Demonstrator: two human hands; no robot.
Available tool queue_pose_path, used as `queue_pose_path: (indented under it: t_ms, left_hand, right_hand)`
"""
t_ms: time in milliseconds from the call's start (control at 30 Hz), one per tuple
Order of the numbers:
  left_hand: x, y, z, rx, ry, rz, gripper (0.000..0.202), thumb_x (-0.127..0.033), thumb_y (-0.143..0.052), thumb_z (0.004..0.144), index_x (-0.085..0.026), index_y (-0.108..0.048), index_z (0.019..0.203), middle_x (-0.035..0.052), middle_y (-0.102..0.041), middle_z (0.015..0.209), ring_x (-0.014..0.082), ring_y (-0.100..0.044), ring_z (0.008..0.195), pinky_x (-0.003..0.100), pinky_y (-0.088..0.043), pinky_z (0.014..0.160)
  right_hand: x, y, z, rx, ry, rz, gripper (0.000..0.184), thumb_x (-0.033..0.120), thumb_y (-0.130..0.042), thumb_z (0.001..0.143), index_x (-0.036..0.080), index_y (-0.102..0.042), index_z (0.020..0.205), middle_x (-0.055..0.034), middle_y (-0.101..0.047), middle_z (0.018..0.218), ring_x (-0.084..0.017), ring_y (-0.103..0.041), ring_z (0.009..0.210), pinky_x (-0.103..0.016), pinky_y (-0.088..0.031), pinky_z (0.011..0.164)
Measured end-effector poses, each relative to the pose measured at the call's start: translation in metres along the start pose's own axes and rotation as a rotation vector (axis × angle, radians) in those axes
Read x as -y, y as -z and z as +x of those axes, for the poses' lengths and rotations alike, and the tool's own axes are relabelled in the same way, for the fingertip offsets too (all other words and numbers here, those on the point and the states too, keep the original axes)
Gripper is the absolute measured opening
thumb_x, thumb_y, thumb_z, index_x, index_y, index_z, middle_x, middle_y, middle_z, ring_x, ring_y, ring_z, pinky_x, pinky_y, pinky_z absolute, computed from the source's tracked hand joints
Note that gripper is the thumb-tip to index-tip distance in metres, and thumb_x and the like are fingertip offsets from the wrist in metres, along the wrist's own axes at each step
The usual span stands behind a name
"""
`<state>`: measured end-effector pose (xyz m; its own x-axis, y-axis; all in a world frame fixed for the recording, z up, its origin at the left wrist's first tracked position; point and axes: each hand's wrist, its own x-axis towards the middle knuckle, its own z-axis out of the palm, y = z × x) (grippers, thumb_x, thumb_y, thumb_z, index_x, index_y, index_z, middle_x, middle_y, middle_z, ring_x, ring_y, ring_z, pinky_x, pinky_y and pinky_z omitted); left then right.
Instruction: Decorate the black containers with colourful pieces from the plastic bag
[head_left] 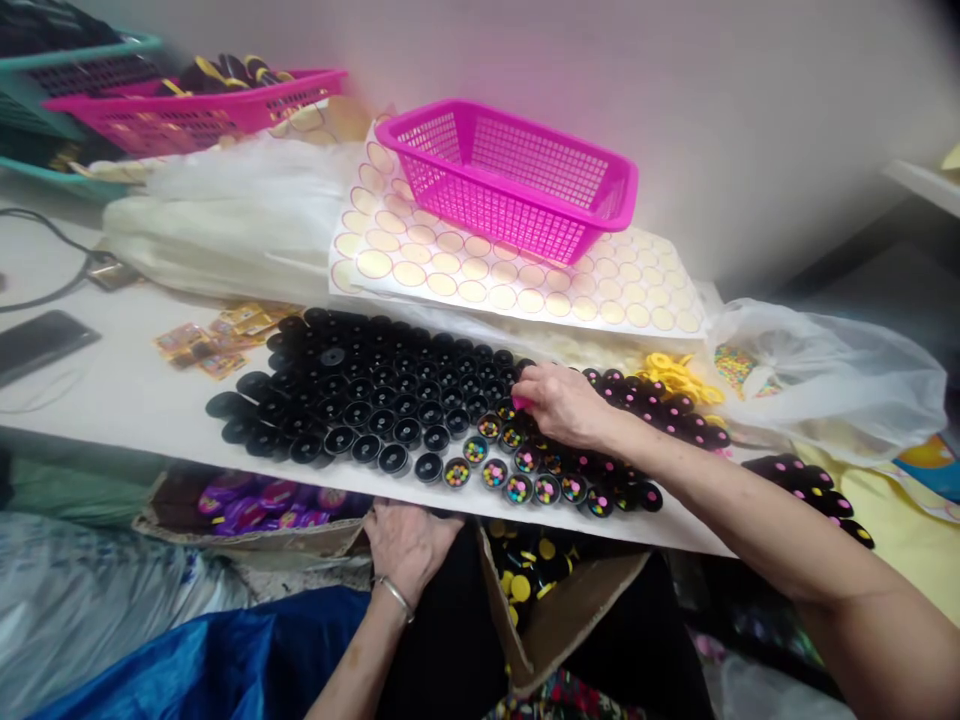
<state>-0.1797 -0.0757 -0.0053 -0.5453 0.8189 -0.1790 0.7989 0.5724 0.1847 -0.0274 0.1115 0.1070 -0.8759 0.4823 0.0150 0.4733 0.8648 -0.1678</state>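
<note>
Several small black round pots (375,400) stand packed in rows on the white table (112,390). Those at the near right hold coloured beads (517,488); the others look empty. My right hand (559,403) reaches over the rows, fingers pinched on a small pink piece above one pot. My left hand (409,545), a bangle on its wrist, rests below the table's near edge at the corner of a cardboard box (562,625). Its fingers lie curled and I cannot make out anything in them.
A pink basket (517,175) sits on a sheet of round stickers (480,275) at the back. More baskets (187,105) stand far left, a phone (37,342) at left. Yellow rings (679,378) and a plastic bag (825,385) lie at right. Under the table a box holds purple lids (255,500).
</note>
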Motion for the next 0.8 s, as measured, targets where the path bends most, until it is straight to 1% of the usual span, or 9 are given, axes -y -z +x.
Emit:
queue_pose_path:
  t_ms: [67,167,267,333,467,533,700,800]
  left_hand:
    - [0.0,0.0,0.0,0.006,0.004,-0.007,0.075,-0.063,-0.053,0.067,-0.02,-0.05,0.128,0.0139,-0.046,0.135,0.0373,-0.041,0.116,0.047,-0.035,0.092]
    - [0.0,0.001,0.0,0.016,0.013,-0.009,0.075,-0.064,-0.053,0.067,-0.019,-0.051,0.128,0.0139,-0.047,0.134,0.0367,-0.04,0.118,0.046,-0.034,0.094]
    - [-0.001,0.001,0.0,0.032,0.015,0.002,0.073,-0.062,-0.053,0.068,-0.018,-0.052,0.126,0.0146,-0.047,0.133,0.037,-0.04,0.117,0.046,-0.035,0.093]
    - [-0.001,0.001,0.0,0.022,0.01,0.013,0.072,-0.061,-0.053,0.068,-0.018,-0.052,0.126,0.0149,-0.047,0.133,0.0369,-0.042,0.116,0.046,-0.035,0.092]
    - [0.0,-0.001,0.0,-0.015,-0.006,0.025,0.073,-0.063,-0.052,0.067,-0.018,-0.053,0.125,0.0147,-0.049,0.132,0.0368,-0.044,0.114,0.047,-0.037,0.09]
    - [0.0,-0.002,0.0,-0.018,-0.012,0.03,0.073,-0.064,-0.052,0.066,-0.018,-0.055,0.122,0.0148,-0.051,0.129,0.0371,-0.044,0.113,0.047,-0.037,0.09]
    - [0.0,-0.002,0.0,-0.033,-0.01,0.043,0.073,-0.064,-0.052,0.067,-0.017,-0.055,0.123,0.0155,-0.05,0.13,0.0364,-0.045,0.113,0.046,-0.037,0.091]
    - [0.0,-0.003,0.0,-0.032,-0.011,0.053,0.073,-0.064,-0.052,0.067,-0.016,-0.056,0.122,0.0166,-0.05,0.129,0.0364,-0.045,0.113,0.046,-0.037,0.09]
  right_hand:
    - [-0.002,-0.001,0.0,0.0,-0.009,0.007,0.02,0.014,-0.044,0.082,0.017,-0.063,0.077,-0.0049,-0.057,0.08,-0.016,-0.046,0.075,-0.027,-0.03,0.063]
    - [-0.008,-0.002,0.0,0.0,-0.041,0.113,0.016,0.014,-0.047,0.08,0.017,-0.063,0.078,-0.0039,-0.057,0.081,-0.015,-0.047,0.077,-0.026,-0.031,0.065]
    - [-0.011,-0.001,-0.001,-0.001,-0.064,0.196,0.015,0.014,-0.049,0.078,0.017,-0.064,0.081,-0.0028,-0.057,0.081,-0.015,-0.048,0.077,-0.025,-0.032,0.065]
    - [-0.008,0.0,-0.001,-0.008,-0.047,0.15,0.017,0.013,-0.047,0.079,0.017,-0.064,0.08,-0.0035,-0.057,0.081,-0.015,-0.047,0.077,-0.026,-0.031,0.065]
    - [0.004,0.002,0.0,0.011,0.035,-0.081,0.021,0.008,-0.044,0.077,0.015,-0.063,0.078,-0.0066,-0.057,0.081,-0.017,-0.043,0.076,-0.029,-0.028,0.064]
    - [0.007,0.001,0.0,0.023,0.058,-0.151,0.02,0.008,-0.044,0.076,0.015,-0.063,0.078,-0.0072,-0.057,0.081,-0.018,-0.042,0.076,-0.03,-0.027,0.063]
    - [0.0,-0.001,-0.003,0.004,0.034,-0.169,0.024,0.009,-0.04,0.08,0.016,-0.063,0.081,-0.0063,-0.056,0.081,-0.017,-0.041,0.073,-0.031,-0.025,0.062]
    - [0.001,-0.001,-0.003,0.01,0.057,-0.203,0.022,0.009,-0.042,0.08,0.016,-0.063,0.081,-0.0067,-0.056,0.082,-0.018,-0.041,0.075,-0.031,-0.025,0.062]
